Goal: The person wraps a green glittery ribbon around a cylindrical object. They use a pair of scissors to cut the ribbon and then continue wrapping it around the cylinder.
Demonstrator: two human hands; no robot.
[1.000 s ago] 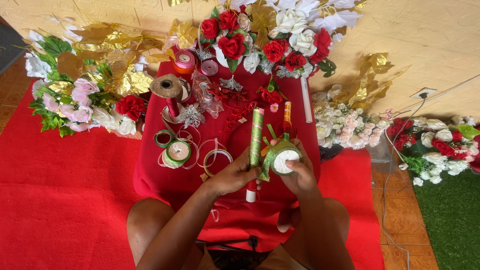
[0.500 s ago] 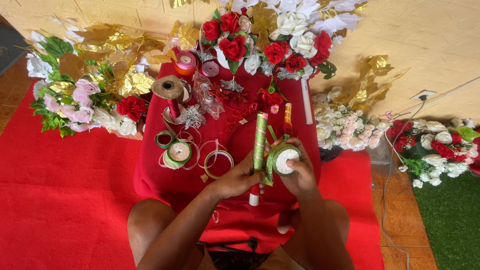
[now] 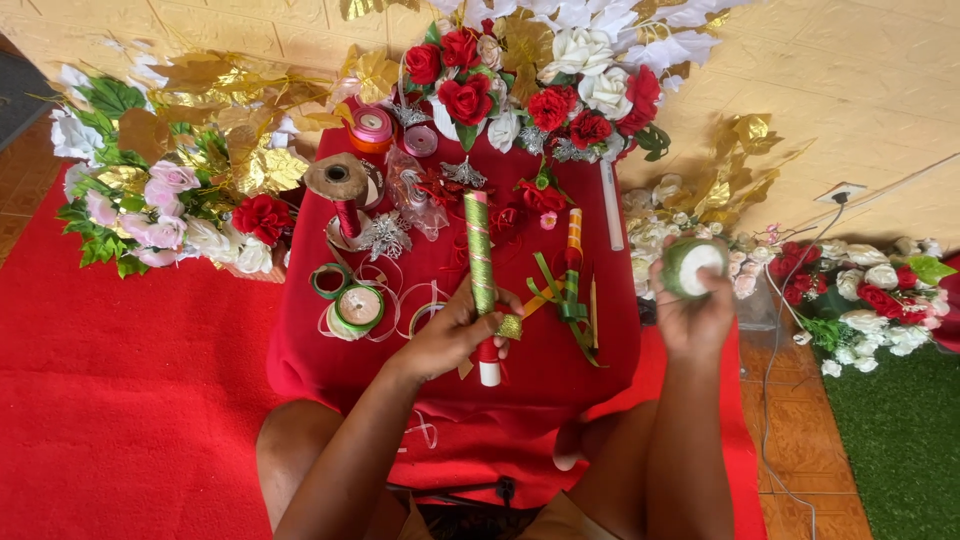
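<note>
Head view, near to far as I see it: my left hand (image 3: pixel 455 335) at frame centre clenches the lower end of a green glitter-wrapped stick (image 3: pixel 481 270), which rises above the fist. Further right, my right hand (image 3: pixel 695 310) grasps a green ribbon roll (image 3: pixel 692 266), well apart. Beyond, red roses (image 3: pixel 465 85) line the wall.

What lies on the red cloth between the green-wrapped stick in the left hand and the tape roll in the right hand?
In the head view, green ribbon strips and an orange-striped stick lie between the green-wrapped stick and the tape roll.
</note>
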